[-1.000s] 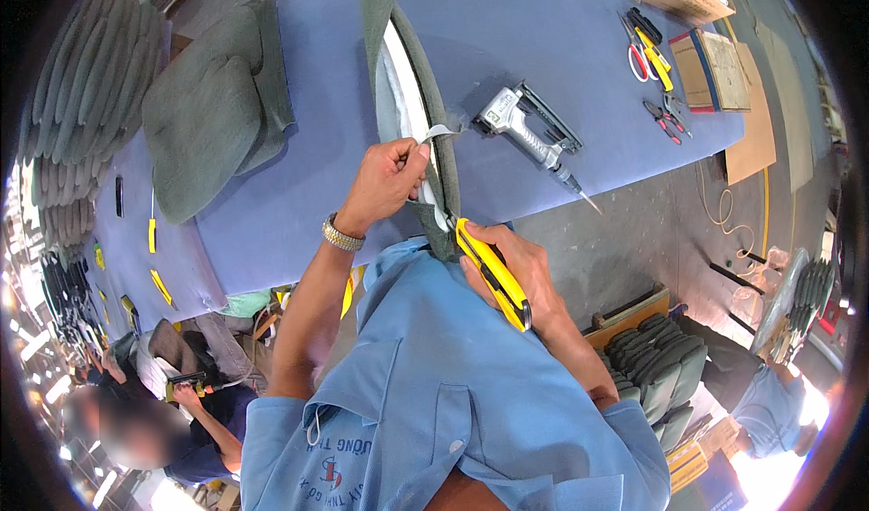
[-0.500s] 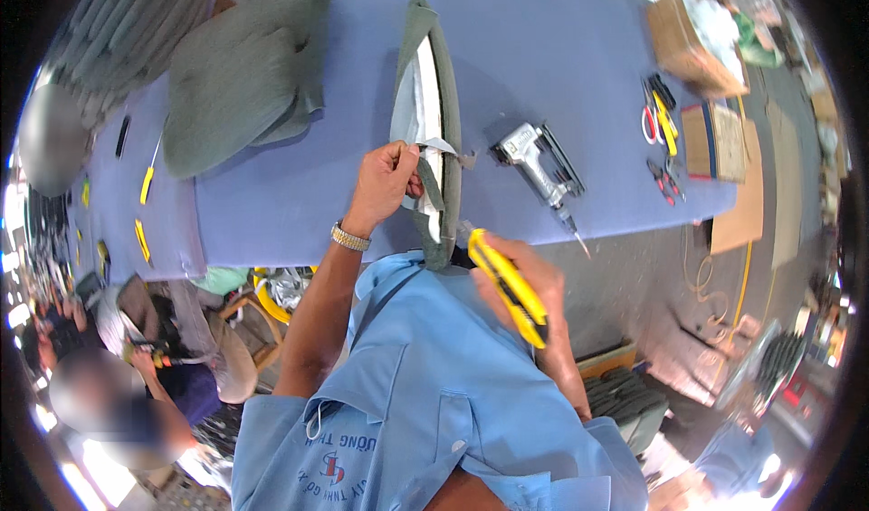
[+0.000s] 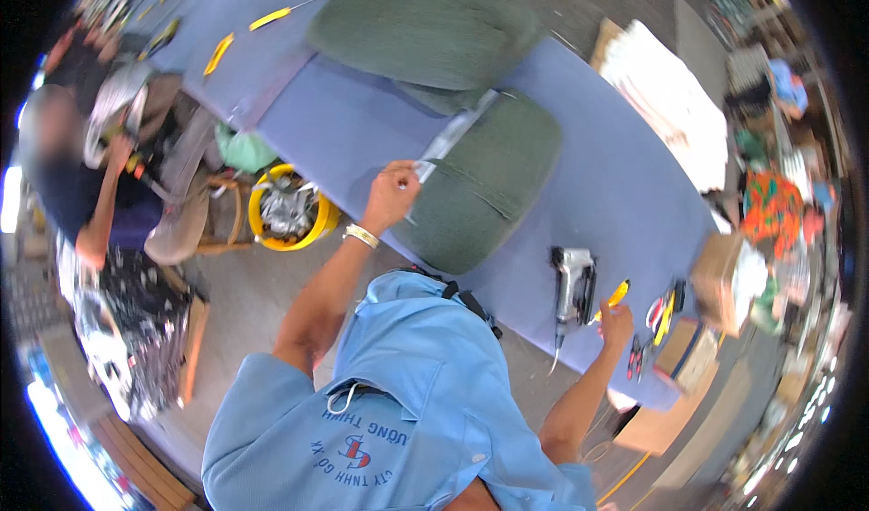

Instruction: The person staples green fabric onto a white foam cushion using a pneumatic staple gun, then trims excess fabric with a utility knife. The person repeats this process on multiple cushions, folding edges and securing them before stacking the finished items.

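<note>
A dark green upholstered cushion (image 3: 493,181) lies on the blue-covered table in front of me, with a pale strip (image 3: 457,131) showing along its left edge. Beside that edge my left hand (image 3: 394,196) is closed, fingers curled; a bit of pale material shows at the fingertips, too small to name. My right hand (image 3: 617,324) is out at the table's right front edge, wrapped round a yellow utility knife (image 3: 619,295). Just left of this knife rests a silver staple gun (image 3: 572,285) with its air hose fitting.
Larger green padded pieces (image 3: 425,31) lie at the back. Scissors and pliers (image 3: 635,357) sit near a cardboard box (image 3: 720,276) on the right. At left stand a yellow bucket (image 3: 326,221) of scraps and a seated co-worker (image 3: 109,176) holding a tool.
The cushion, seen edge-on before, now lies flat. My right hand has carried the knife away rightward, beyond the staple gun. My view has turned.
</note>
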Available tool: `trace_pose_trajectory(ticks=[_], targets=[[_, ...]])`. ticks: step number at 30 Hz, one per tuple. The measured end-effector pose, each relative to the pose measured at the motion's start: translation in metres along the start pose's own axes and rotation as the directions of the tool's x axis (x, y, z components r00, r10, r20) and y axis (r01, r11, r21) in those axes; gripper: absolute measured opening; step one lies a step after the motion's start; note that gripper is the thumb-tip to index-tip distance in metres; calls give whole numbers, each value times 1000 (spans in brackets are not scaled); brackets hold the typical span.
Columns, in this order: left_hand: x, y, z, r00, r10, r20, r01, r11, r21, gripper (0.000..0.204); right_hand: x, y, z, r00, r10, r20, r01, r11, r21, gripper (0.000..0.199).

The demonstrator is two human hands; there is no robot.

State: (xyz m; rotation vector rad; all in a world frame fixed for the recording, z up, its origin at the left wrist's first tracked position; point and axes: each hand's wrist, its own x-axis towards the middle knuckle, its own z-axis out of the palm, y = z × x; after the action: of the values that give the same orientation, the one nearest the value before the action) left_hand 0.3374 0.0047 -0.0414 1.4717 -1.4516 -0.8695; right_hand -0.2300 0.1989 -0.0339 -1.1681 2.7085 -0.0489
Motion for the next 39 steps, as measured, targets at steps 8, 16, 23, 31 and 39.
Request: trace_pose_trajectory(ticks=[8,16,23,31,39], targets=[[-76,15,-92,796,-592,-126,292,558,-776,21,-34,-86,4,969,-133,210,-37,759,650,49],[-99,-60,-235,696,-580,-424,413,805,-425,29,-73,-115,30,912,-269,308,-11,737,676,43],[-87,-206,-284,456,-758,-467,712,626,-319,34,-105,-106,10,905,-244,348,-39,767,641,43],[-15,-71,-87,859,-441,-261,460,888,12,31,-113,-90,26,892,-221,394,-82,778,623,43],[168,233,99,738,372,563,-580,776,248,40,-86,-112,62,737,-501,454,102,746,658,46]])
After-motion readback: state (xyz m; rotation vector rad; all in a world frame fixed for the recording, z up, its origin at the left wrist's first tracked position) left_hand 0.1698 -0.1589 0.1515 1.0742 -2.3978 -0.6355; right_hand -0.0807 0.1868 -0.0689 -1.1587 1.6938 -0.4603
